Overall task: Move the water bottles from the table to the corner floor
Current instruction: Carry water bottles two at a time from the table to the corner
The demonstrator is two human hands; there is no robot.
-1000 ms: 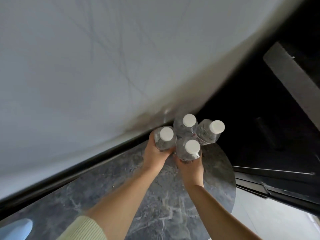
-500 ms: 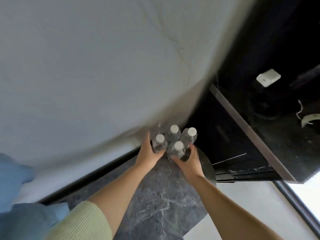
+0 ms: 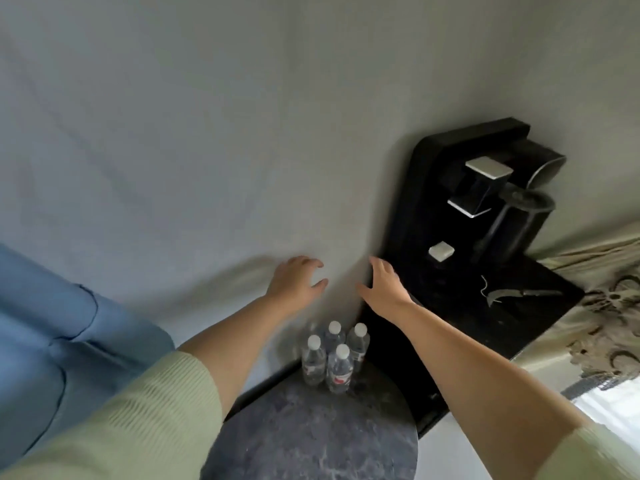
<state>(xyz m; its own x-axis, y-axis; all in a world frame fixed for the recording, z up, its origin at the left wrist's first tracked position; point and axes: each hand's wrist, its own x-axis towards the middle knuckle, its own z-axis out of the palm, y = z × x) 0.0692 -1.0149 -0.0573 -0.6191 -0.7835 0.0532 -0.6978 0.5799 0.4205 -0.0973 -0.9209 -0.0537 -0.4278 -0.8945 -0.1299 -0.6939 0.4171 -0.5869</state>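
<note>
Several clear water bottles (image 3: pixel 330 358) with white caps stand upright in a tight cluster at the far edge of a dark marbled round surface (image 3: pixel 311 438), in the corner between the grey wall and a black cabinet. My left hand (image 3: pixel 298 282) hovers above and to the left of them, fingers loosely spread, holding nothing. Above and to the right of the bottles, my right hand (image 3: pixel 384 285) is also empty with its fingers relaxed. Neither hand touches a bottle.
A black cabinet (image 3: pixel 450 306) with a dark appliance and small white items stands right of the bottles. A blue upholstered seat (image 3: pixel 52 341) fills the left side. A patterned curtain (image 3: pixel 595 306) hangs at the far right. The grey wall (image 3: pixel 207 133) is straight ahead.
Both hands have let go of the bottles and risen away from them. The view has pulled up and back, and the bottles now stand alone in the corner.
</note>
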